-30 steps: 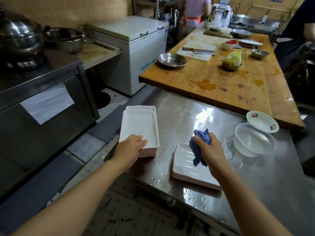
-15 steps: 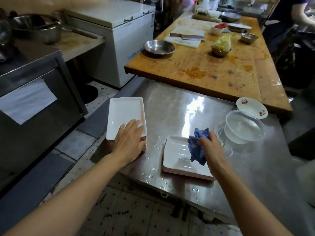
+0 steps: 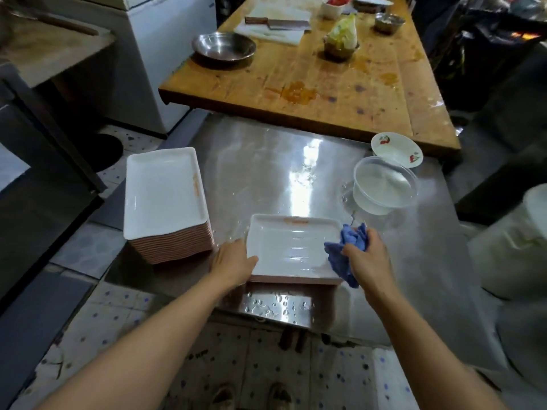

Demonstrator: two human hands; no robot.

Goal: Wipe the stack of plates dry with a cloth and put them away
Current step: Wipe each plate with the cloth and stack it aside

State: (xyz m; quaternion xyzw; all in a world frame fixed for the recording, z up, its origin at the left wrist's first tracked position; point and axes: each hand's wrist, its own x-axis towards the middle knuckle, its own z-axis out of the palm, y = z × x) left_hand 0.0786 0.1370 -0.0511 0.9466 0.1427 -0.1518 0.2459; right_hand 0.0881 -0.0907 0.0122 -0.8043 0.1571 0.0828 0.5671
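A tall stack of white rectangular plates [image 3: 164,190] stands at the left end of the wet steel table [image 3: 266,173]. A short stack of the same plates [image 3: 291,247] lies near the front edge. My left hand [image 3: 232,261] grips the left edge of its top plate, thumb on the rim. My right hand [image 3: 368,255] holds a crumpled blue cloth [image 3: 344,251] at the plate's right end, the cloth touching the plate.
A clear plastic tub [image 3: 384,186] and a small flowered bowl [image 3: 396,149] sit at the right of the steel table. Behind is a wooden table [image 3: 310,81] with a steel bowl [image 3: 223,47], a cleaver and cabbage. Water drops lie on the front edge.
My left hand left the tall stack and moved right to grip the short stack's top plate. My right hand with the cloth shifted to the plate's right end. The camera tilted down.
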